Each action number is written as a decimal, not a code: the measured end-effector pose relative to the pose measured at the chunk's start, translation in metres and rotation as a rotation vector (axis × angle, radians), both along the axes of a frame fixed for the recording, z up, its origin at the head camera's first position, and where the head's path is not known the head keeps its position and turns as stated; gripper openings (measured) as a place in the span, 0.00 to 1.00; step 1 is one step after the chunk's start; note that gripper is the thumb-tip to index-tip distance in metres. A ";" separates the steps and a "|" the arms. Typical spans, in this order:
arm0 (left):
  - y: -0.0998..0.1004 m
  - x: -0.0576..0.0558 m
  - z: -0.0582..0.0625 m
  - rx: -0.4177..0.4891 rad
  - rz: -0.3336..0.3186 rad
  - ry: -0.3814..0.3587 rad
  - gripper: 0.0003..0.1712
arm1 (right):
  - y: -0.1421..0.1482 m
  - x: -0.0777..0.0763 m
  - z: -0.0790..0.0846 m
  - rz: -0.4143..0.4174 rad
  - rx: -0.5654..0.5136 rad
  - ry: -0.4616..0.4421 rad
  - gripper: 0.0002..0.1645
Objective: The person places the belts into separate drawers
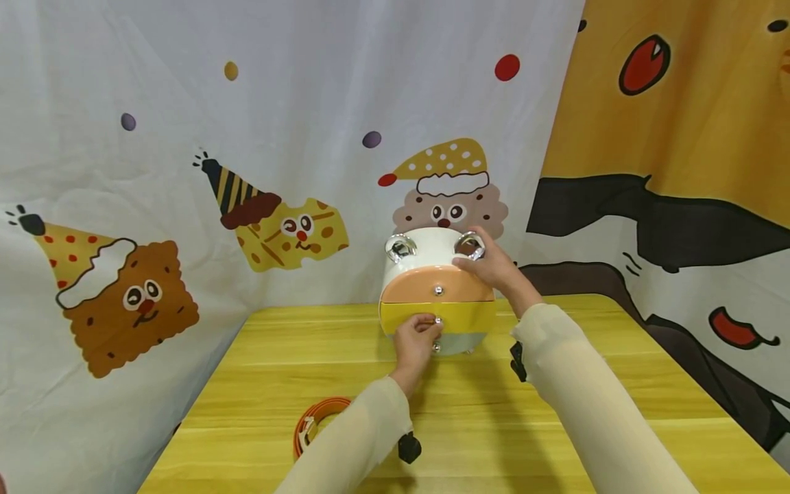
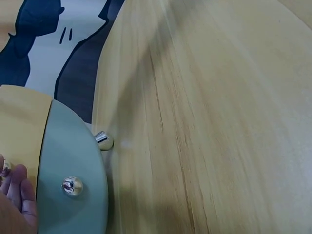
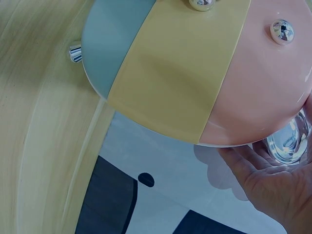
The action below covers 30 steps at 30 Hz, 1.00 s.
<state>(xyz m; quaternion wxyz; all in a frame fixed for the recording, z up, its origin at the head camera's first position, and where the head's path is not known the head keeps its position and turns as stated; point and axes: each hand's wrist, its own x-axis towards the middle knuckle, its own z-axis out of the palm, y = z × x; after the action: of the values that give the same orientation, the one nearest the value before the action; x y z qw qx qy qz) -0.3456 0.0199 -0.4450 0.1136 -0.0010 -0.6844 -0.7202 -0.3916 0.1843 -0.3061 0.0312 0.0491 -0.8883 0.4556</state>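
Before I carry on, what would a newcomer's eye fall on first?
The striped drawer box with silver ears, far back on the table, left hand and right hand on it. Behind it, cartoon snacks in party hats dot the curtain. An orange strap lies coiled at near left.

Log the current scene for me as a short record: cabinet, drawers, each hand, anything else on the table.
cabinet: small, rounded white cabinet, on the table
drawers: orange top, yellow middle, grey-green bottom; all look closed
left hand: left hand pinches the middle knob
right hand: right hand holds the cabinet's top at the silver ear on the right
also on table: coiled orange strap, partly behind the left sleeve
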 end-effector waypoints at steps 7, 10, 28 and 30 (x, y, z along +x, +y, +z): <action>0.001 0.001 0.002 0.005 0.001 -0.012 0.06 | 0.000 0.000 0.000 -0.004 0.004 0.006 0.50; 0.001 0.001 0.002 0.009 0.004 -0.010 0.06 | 0.000 0.000 0.000 -0.005 0.002 0.000 0.50; 0.000 -0.003 0.000 -0.039 0.040 0.039 0.05 | 0.000 -0.001 -0.002 -0.004 0.013 0.015 0.49; -0.001 -0.003 0.000 -0.038 0.036 0.034 0.05 | 0.000 -0.001 -0.002 0.001 0.010 0.017 0.49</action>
<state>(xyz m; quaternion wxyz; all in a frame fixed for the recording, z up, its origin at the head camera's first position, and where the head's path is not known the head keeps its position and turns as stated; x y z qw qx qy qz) -0.3486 0.0193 -0.4453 0.1380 -0.0032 -0.6960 -0.7046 -0.3923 0.1840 -0.3076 0.0385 0.0535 -0.8902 0.4508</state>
